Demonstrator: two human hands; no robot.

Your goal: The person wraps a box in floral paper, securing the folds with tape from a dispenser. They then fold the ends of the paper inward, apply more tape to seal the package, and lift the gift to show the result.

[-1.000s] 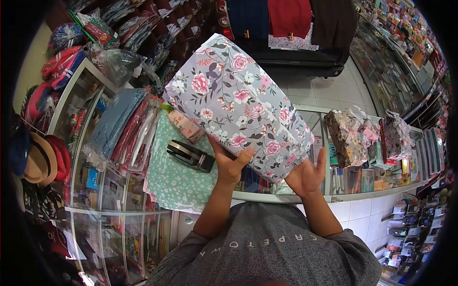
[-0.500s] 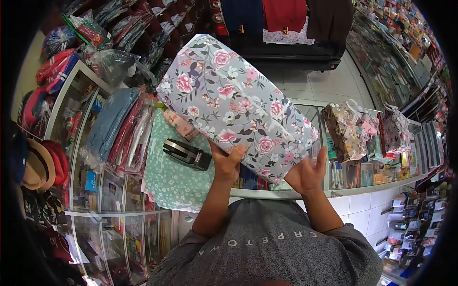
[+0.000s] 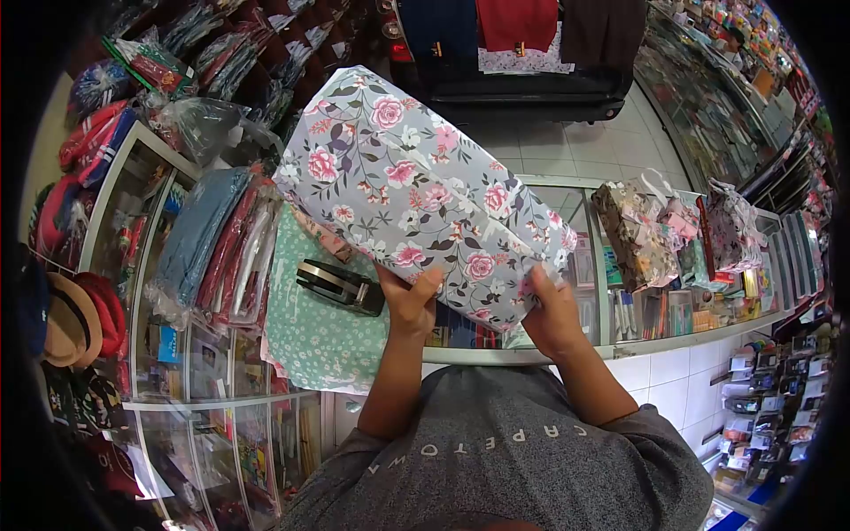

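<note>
Two hands (image 3: pixel 478 305) hold boxy floral-paper parcel (image 3: pixel 416 195).

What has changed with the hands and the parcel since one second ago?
The right hand, open beside the parcel before, has closed onto its near end. The parcel shifted slightly up and left in the picture. The left hand still grips the underside; the tape dispenser has not moved.
</note>
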